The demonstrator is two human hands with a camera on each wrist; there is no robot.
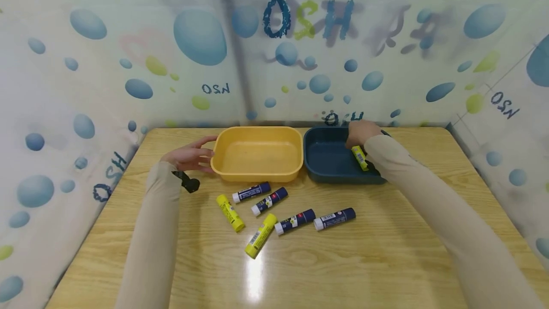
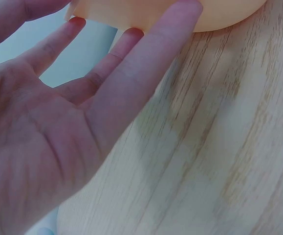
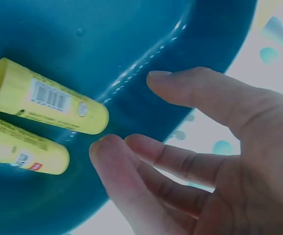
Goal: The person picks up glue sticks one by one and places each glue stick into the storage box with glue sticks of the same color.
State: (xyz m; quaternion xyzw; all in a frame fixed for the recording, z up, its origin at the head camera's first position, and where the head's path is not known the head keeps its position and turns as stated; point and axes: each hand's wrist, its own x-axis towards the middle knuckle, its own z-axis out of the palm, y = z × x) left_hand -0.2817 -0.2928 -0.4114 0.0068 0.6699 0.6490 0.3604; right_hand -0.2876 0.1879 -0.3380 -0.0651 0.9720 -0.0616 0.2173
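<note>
My left hand [image 1: 190, 156] is at the left end of a yellow plastic bin [image 1: 257, 177], its fairly straight fingers touching the bin's wall, as the left wrist view also shows. Over the back right of a dark blue bin [image 1: 339, 177] is my right hand [image 1: 362, 132]. Its thumb and fingers are apart, with nothing between them in the right wrist view. Just beyond those fingertips, two yellow glue sticks, one nearer the middle [image 3: 51, 98] and one nearer the wall [image 3: 26, 147], lie side by side inside the blue bin. My right forearm hides part of that bin.
In front of the bins lie two yellow glue sticks [image 1: 230, 212] and several navy ones with white ends [image 1: 295, 221] on the wooden table [image 1: 300, 271]. The bins stand side by side near the table's back edge, before a patterned curtain [image 1: 279, 75].
</note>
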